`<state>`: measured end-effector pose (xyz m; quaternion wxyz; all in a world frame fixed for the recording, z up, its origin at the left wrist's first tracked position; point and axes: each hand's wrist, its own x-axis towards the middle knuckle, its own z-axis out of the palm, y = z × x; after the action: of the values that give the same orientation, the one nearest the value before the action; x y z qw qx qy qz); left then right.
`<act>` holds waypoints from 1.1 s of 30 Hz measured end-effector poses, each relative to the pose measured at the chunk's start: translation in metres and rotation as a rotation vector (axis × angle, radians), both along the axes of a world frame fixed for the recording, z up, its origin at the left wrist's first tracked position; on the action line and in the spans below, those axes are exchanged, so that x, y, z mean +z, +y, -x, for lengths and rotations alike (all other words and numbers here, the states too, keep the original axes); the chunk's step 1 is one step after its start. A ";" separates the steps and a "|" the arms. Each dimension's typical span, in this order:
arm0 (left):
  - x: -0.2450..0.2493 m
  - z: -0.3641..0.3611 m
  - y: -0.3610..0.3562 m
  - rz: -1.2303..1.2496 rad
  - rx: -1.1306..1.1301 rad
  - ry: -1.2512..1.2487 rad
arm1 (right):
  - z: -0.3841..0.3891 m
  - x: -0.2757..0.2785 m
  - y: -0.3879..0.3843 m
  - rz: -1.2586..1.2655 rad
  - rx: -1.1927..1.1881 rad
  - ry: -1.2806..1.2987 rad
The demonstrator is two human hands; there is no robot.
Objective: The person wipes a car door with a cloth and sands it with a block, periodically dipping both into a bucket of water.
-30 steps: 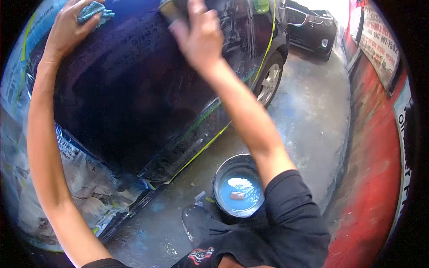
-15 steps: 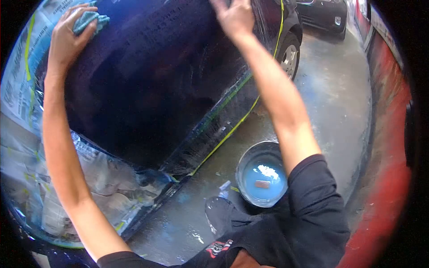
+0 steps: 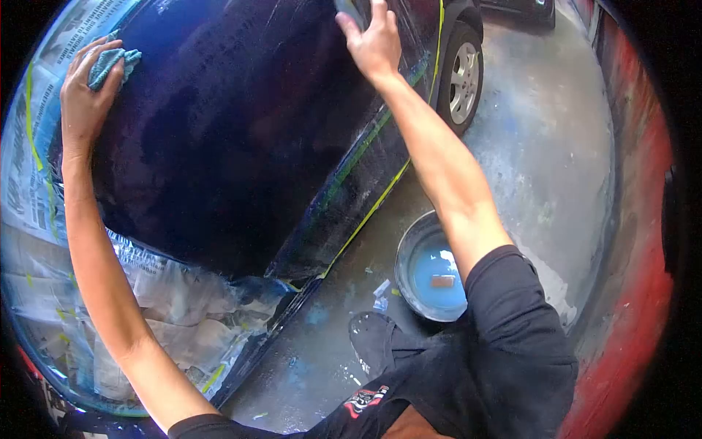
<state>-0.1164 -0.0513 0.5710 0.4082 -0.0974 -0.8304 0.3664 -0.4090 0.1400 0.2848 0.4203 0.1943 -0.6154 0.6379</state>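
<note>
My left hand (image 3: 82, 110) grips a crumpled teal cloth (image 3: 115, 67) against the upper left of a dark blue-purple car panel (image 3: 212, 168). The fingers curl around the cloth, beside the masked edge. At the top of the view, my right hand (image 3: 376, 50) lies over the panel's upper right part. Between its thumb and fingers shows a flat grey pad (image 3: 352, 10), partly cut off by the frame; its exact kind I cannot tell. Streaks and a wet-looking sheen mark the panel near this hand.
Printed masking paper (image 3: 33, 175) and yellow-green tape (image 3: 365, 228) border the panel. On the floor by my shoe (image 3: 371, 340) stands a bucket (image 3: 401, 282) of bluish water with a brown block (image 3: 442, 281) in it. A car wheel (image 3: 464, 82) is at upper right, a red surface (image 3: 621, 344) far right.
The view has shifted, so both hands appear lower and further left. More of the right hand and the grey pad now shows. The left hand keeps its grip on the cloth.
</note>
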 end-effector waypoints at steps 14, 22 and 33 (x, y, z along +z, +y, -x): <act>0.017 -0.002 -0.051 -0.049 0.124 -0.109 | -0.013 -0.062 -0.008 0.121 0.013 -0.257; 0.010 -0.007 -0.052 -0.106 0.087 -0.156 | -0.105 -0.109 -0.038 -0.066 -0.040 0.424; 0.015 -0.008 -0.040 0.088 0.064 -0.088 | -0.156 -0.118 -0.049 -0.129 0.098 0.353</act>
<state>-0.1088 -0.0910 0.5863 0.3546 -0.1045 -0.8333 0.4109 -0.2531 0.0913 0.1669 0.4769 0.3592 -0.5615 0.5729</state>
